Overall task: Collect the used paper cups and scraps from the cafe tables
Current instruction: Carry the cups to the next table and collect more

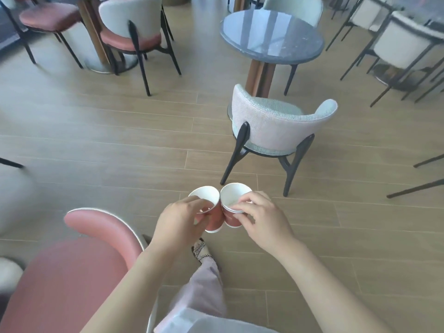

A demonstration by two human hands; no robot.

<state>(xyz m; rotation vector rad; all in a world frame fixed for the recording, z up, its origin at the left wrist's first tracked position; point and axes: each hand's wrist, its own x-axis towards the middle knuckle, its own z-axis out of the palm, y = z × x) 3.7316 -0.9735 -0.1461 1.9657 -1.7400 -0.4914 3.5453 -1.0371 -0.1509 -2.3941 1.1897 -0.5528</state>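
Observation:
My left hand (pixel 179 221) grips a red paper cup (pixel 215 219) with a white inside, thumb over its rim. My right hand (pixel 262 218) holds a short stack of red paper cups (pixel 231 218), nested one in another, fingers on the rims. The single cup and the stack touch side by side, held above the wooden floor in front of me. Both open mouths tilt away from me and look empty.
A round dark stone table (pixel 271 32) stands ahead with a pale green chair (pixel 276 126) tucked before it. A pink chair (pixel 72 272) is close at my lower left. More chairs and tables ring the back and right. My sandalled foot (pixel 201 251) is below the cups.

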